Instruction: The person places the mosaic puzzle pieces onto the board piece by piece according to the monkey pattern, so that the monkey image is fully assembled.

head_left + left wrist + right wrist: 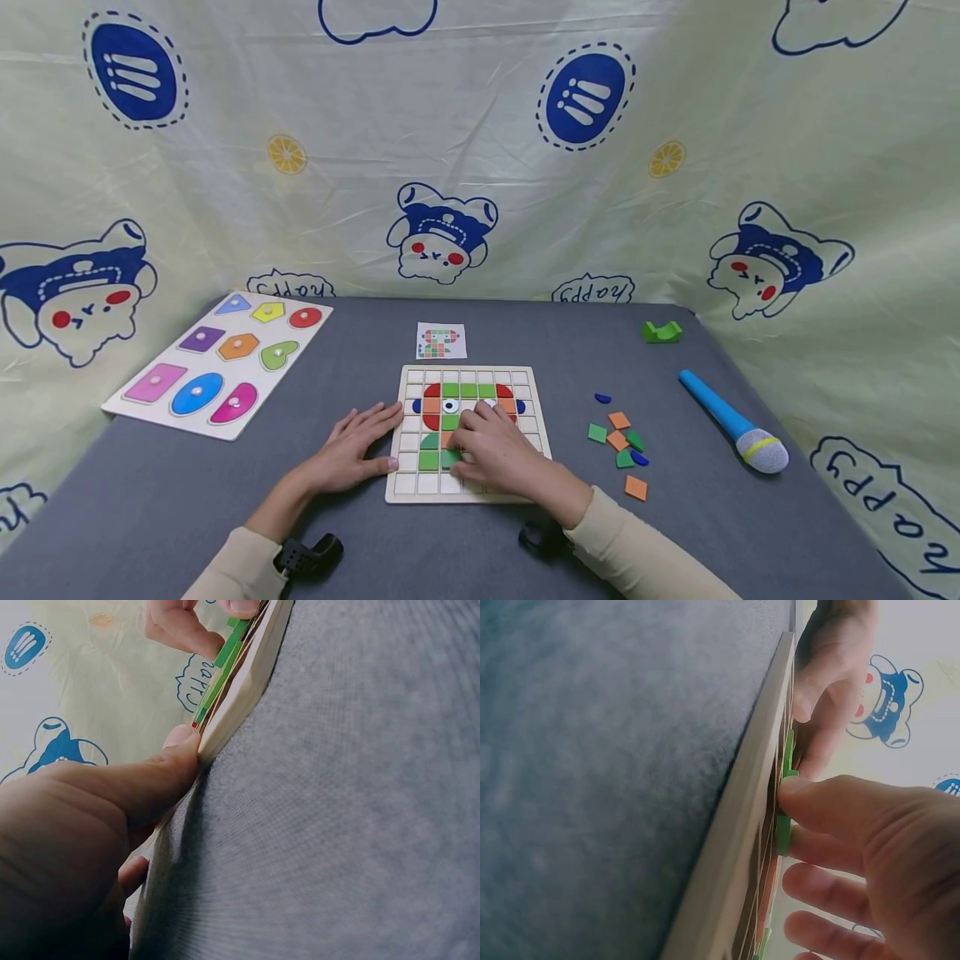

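Observation:
A wooden grid board (406, 484) lies on the table, with red, green, orange and blue pieces and eye tiles set in its cells. My left hand (351, 450) lies at the board's left edge, fingers extended and thumb touching the lower rim. Over the lower middle of the grid, my right hand (501, 454) pinches a green tile (783, 834) between thumb and finger, close on the board's surface. Part of the pattern is hidden under the right hand. Behind the board lies a small picture card (441, 341) showing a coloured figure.
Loose orange tiles (636, 487), green tiles (597, 433) and blue pieces (602, 398) are scattered right of the board. A blue toy microphone (720, 408) and a green curved block (662, 332) lie farther right. A shape puzzle board (171, 417) is at the left.

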Motion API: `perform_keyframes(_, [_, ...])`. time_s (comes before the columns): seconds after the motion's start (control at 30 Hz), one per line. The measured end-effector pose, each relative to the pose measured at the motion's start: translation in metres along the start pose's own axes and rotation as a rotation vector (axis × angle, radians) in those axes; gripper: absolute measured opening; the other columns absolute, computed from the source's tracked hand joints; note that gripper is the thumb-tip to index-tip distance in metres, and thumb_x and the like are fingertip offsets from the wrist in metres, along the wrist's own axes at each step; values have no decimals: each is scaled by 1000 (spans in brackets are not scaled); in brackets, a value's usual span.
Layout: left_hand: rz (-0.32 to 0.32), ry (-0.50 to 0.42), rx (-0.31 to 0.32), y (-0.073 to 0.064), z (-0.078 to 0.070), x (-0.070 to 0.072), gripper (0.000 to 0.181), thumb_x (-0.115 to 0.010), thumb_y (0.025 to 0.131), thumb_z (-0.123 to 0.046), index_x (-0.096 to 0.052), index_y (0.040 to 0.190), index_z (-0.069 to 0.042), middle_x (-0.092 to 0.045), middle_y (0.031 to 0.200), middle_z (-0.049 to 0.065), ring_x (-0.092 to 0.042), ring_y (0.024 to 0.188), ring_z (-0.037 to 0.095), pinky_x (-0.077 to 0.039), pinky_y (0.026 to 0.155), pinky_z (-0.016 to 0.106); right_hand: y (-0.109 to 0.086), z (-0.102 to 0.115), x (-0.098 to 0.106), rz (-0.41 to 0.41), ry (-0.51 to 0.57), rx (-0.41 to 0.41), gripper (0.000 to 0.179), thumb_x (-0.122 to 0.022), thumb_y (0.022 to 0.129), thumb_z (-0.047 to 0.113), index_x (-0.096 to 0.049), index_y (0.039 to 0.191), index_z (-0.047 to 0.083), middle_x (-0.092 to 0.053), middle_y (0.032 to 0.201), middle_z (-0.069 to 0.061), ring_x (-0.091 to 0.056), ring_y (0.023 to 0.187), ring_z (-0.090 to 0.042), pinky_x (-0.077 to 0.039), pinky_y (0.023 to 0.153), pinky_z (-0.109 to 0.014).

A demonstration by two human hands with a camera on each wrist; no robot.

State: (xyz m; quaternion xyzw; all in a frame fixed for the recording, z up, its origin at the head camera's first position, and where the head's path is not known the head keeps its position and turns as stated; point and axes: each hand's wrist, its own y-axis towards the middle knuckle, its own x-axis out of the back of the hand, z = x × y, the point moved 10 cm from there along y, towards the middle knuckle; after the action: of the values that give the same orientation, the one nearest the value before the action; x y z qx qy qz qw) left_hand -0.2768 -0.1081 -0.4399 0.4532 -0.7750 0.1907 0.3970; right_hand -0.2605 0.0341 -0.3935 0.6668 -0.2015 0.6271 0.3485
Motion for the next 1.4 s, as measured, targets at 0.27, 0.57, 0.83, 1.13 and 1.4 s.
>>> perform_keyframes(0.27, [-2,12,-2,0,0,1,71,-62,89,-37,-33,147,-9,-30,155,10,-19,144,39,-5,112,63,1,0,-4,20,-3,-4,18,-73,79,33,-74,94,23,-60,90,7,-44,87,-12,-37,78,-30])
perform_keyframes(0.57, [2,4,6,0,0,0,71,-62,89,-38,-33,147,-9,-30,155,9,-19,144,38,-4,112,62,1,0,-3,27,3,-10,18,-72,79,34,-74,94,23,-60,90,7,-44,88,-13,-37,79,-30])
perform_keyframes(0.83, [2,4,2,0,-1,0,71,-62,89,-38,-33,147,-9,-30,155,10,-19,144,39,-4,112,62,-3,-1,2,3,20,-8,17,-73,78,34,-73,92,23,-59,90,7,-44,86,-12,-37,76,-30])
perform_keyframes(1.13, [4,1,2,0,0,-1,71,-62,89,-38,-33,147,-8,-30,155,10,-18,144,39,-3,112,62,-18,-14,13,-51,26,-27,15,-73,79,33,-72,90,24,-58,89,8,-41,86,-11,-37,78,-30])
perform_keyframes(1.4, [1,-6,6,0,0,0,72,-62,89,-38,-33,147,-8,-30,155,10,-18,144,39,-3,111,63,-38,-48,19,-79,22,-117,24,-77,75,37,-72,92,20,-56,89,6,-42,85,-12,-33,74,-30])
